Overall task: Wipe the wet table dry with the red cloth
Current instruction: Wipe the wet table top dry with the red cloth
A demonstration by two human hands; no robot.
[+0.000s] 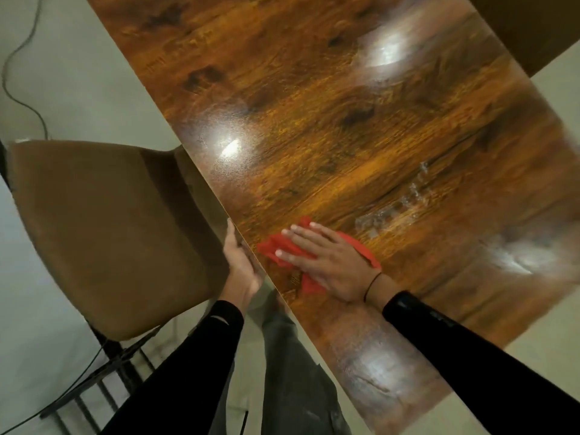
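Cloth: red cloth (284,246) sits on the wood-grain table (314,120) in the lower centre of the frame, close to the table's near edge. Right hand (326,262) lies flat on top of it, fingers straight and spread, palm pressing down; cloth edges stick out past the fingertips and beside the wrist. Left hand (240,268) is at the table edge just left of the cloth, fingers wrapped under the edge, thumb along it, gripping the table. Water (398,208) shows as streaks and droplets right of the cloth, centre-right of frame, apart from it. Bright glare patches on the tabletop at centre, upper right and right. Brown chair (110,230) fills the left of the frame, just beside the left hand. Black cable (18,73) runs across the floor, upper left.
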